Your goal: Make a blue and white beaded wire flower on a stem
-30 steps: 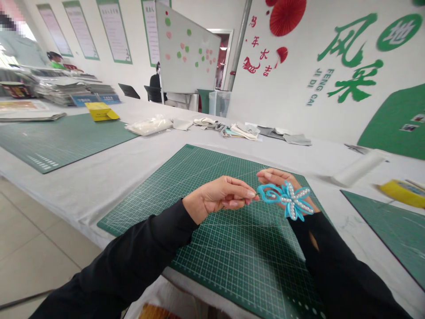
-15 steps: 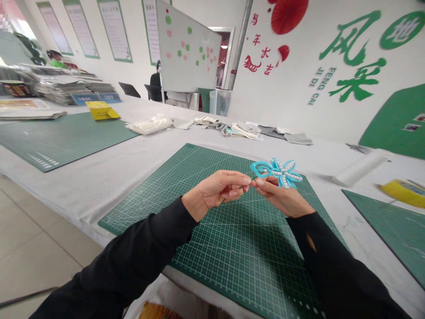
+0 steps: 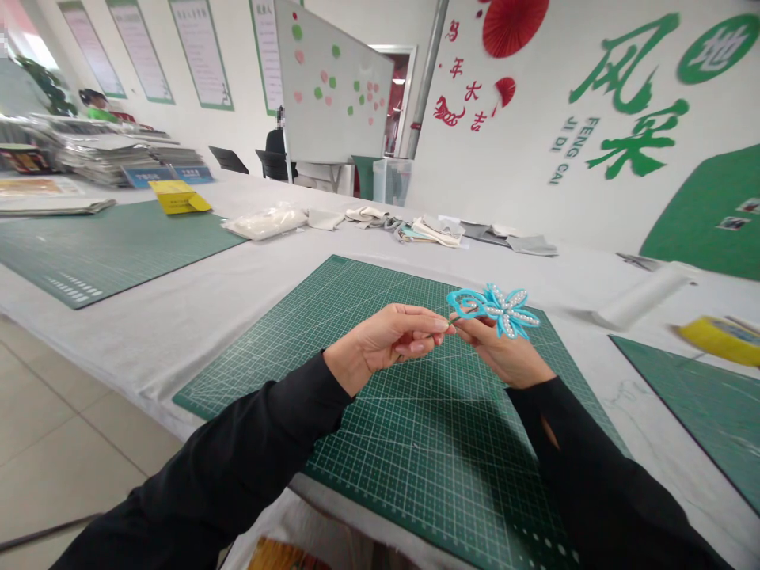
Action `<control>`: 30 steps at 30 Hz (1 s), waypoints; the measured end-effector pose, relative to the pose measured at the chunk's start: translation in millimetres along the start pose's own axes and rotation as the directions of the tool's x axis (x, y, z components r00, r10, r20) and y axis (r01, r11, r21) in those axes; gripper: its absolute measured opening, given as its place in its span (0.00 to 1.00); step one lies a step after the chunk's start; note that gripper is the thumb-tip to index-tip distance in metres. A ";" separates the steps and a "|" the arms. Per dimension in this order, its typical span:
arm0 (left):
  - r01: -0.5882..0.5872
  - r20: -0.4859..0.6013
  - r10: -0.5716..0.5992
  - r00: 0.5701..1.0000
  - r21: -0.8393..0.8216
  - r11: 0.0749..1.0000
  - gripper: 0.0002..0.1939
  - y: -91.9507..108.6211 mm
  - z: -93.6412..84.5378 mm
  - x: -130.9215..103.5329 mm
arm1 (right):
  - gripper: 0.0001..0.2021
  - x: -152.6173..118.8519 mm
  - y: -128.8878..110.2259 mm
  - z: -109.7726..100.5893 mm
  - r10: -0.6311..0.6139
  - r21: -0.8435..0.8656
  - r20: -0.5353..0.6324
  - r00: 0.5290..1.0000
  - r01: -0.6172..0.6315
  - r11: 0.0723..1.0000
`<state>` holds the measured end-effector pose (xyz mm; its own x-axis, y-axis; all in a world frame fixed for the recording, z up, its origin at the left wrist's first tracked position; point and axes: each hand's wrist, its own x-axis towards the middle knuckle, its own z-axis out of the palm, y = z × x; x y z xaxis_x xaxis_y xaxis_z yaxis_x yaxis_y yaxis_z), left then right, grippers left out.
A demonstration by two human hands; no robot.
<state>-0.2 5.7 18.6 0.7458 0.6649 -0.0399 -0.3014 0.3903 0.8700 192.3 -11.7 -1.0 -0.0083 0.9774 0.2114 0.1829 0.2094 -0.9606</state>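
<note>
Hovering above the green cutting mat (image 3: 380, 443): one blue flower ornament (image 3: 507, 311); left hand (image 3: 392, 340) pinching its thin stem (image 3: 466, 314); right hand (image 3: 504, 348) close against that stem, grip unclear; beaded petals (image 3: 518, 318) and curled loop (image 3: 454, 299) seemingly complete; any remaining work not shown.

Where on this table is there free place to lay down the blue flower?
Free: the white tablecloth between the left mat and the middle mat, and the middle mat's surface left of the left hand. Crowded: the far edge, with a plastic bag and cloth scraps.
</note>
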 end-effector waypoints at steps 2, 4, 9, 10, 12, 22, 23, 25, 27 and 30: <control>-0.001 -0.019 0.001 1.000 -0.003 1.000 0.06 0.4 0.4 -0.6 | 0.20 0.4 -1.6 -0.8 -0.013 0.002 -0.006 1.000 0.013 1.000; -0.016 -0.053 0.016 0.998 -0.003 1.000 0.05 0.6 0.9 -0.9 | 0.19 1.1 -2.0 -2.0 -0.028 0.018 -0.011 1.000 0.028 0.999; -0.109 -0.110 0.110 0.988 0.017 0.994 0.04 -1.7 -1.9 2.5 | 0.18 2.7 0.1 -6.6 -0.026 0.101 -0.027 0.999 0.029 0.995; -0.128 -0.118 0.130 0.984 0.026 0.991 0.04 -2.5 -2.9 3.5 | 0.18 2.9 0.7 -7.2 -0.027 0.109 -0.026 0.999 0.030 0.994; -0.164 -0.134 0.168 0.977 0.045 0.985 0.05 -4.0 -4.5 5.0 | 0.18 3.0 1.8 -8.2 -0.027 0.119 -0.028 0.999 0.030 0.992; -0.239 -0.214 0.245 0.946 0.053 0.969 0.06 -5.2 -3.8 6.5 | 0.14 0.9 -5.4 -7.8 -0.002 0.137 -0.002 1.000 0.002 0.991; -0.241 -0.228 0.245 0.942 0.045 0.969 0.05 -4.7 -3.5 6.8 | 0.14 0.5 -6.7 -7.4 -0.002 0.127 0.007 1.000 0.001 0.992; -0.245 -0.255 0.245 0.935 0.035 0.969 0.05 -3.5 -2.5 6.9 | 0.14 -0.2 -8.7 -6.7 -0.014 0.114 0.020 1.000 0.011 0.993; -0.253 -0.280 0.252 0.926 0.036 0.967 0.04 -2.3 -0.7 6.2 | 0.13 -0.7 -9.9 -6.4 -0.026 0.099 0.022 0.999 0.024 0.995; -0.268 -0.304 0.265 0.915 0.033 0.963 0.04 -0.8 1.9 4.8 | 0.13 -1.3 -11.4 -6.4 -0.053 0.039 0.011 0.999 0.053 0.998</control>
<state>4.7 7.3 18.6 0.4219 0.9056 0.0442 -0.4705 0.1771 0.8644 196.5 -15.6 10.9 -0.0284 0.9651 0.2604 0.1437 0.2617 -0.9544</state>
